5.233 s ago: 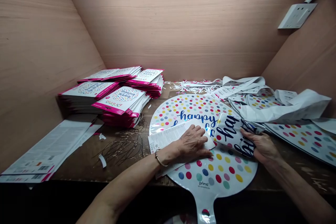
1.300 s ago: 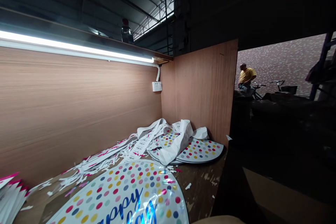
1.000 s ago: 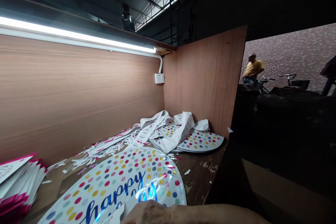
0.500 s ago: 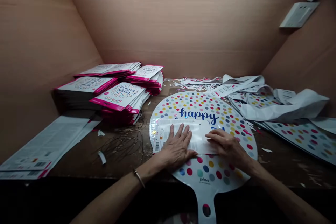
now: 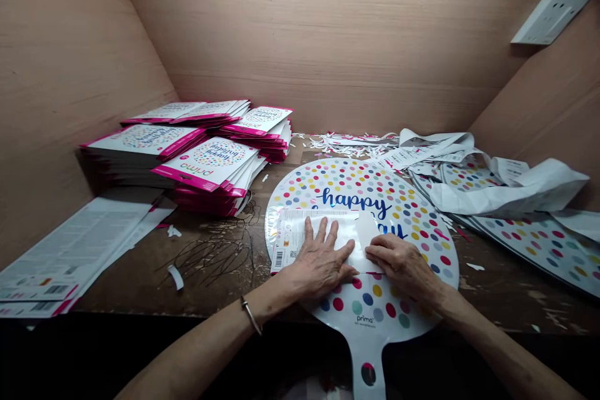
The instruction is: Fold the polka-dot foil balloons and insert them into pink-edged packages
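Observation:
A round foil balloon [image 5: 360,178] with coloured dots and blue "happy" lettering lies flat on the workbench, its neck hanging over the front edge. On it lies a white printed card [image 5: 295,231] with a barcode at its left end. My left hand [image 5: 321,259] presses flat on the card, fingers spread. My right hand [image 5: 398,265] rests beside it on the card's right part, fingers together, next to a raised white flap [image 5: 366,229]. A metal bangle [image 5: 250,315] circles my left wrist.
Stacks of pink-edged balloon packets [image 5: 206,165] stand left of the balloon, with printed sheets [image 5: 79,244] beyond them. More dotted balloons [image 5: 539,244] and white paper strips [image 5: 510,190] lie to the right. Shredded paper [image 5: 351,145] lines the back wall, below a wall socket [image 5: 548,19].
The view swung up and back down. The balloon part once in my right hand is gone, and the card now lies flat under both hands, which have drawn together.

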`<action>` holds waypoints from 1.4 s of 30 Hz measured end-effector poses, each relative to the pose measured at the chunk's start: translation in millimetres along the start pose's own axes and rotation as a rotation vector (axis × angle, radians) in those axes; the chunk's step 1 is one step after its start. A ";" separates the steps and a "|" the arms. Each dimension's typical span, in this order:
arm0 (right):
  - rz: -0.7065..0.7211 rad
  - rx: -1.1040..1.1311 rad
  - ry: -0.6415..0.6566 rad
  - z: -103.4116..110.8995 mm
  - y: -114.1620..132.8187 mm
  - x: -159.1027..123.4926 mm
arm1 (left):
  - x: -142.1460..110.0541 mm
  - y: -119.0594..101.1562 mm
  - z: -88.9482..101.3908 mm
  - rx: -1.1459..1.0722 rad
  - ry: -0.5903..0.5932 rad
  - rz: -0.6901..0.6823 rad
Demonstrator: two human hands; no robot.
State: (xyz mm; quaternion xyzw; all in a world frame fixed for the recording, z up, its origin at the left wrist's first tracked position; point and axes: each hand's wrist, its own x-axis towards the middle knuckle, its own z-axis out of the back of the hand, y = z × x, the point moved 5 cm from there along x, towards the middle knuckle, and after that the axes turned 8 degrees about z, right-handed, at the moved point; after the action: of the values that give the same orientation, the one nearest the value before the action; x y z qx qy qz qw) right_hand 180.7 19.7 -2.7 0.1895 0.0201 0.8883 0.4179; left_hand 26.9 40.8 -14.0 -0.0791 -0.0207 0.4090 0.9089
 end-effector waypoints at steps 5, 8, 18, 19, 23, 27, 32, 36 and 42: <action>0.046 -0.039 0.007 -1.3 1.7 0.9 | 5.0 -16.0 -5.4 -0.004 -0.040 -0.035; 0.049 -0.052 -0.031 1.2 2.6 2.5 | 5.3 -16.8 -8.6 -0.023 -0.051 -0.038; 0.090 -0.255 0.238 -8.1 8.9 21.4 | 8.2 -10.9 -16.5 -0.043 -0.057 0.020; 0.109 -0.266 0.258 -9.1 9.4 24.0 | 8.1 -11.4 -16.7 -0.035 -0.060 0.018; 0.157 -0.286 0.289 -14.5 10.7 28.1 | 6.7 -12.0 -15.4 -0.023 -0.076 0.016; 0.255 -0.348 0.247 -14.8 20.2 20.5 | 5.3 -11.6 -14.4 -0.022 -0.076 0.006; 0.518 -0.379 0.159 0.9 39.5 16.8 | 3.2 -12.4 -11.9 -0.005 -0.040 -0.026; 0.482 -0.359 0.239 -3.6 38.7 25.5 | 1.7 -12.4 -7.7 -0.035 -0.017 -0.027; 0.331 -0.324 0.190 -6.1 0.5 51.9 | 2.3 -15.0 -8.3 -0.046 -0.040 -0.019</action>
State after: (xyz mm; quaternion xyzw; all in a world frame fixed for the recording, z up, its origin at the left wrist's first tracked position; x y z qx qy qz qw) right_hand 148.1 59.0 8.4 0.0365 -0.1146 0.9502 0.2876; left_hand 40.4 31.7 -19.9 -0.0916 -0.0492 0.4013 0.9100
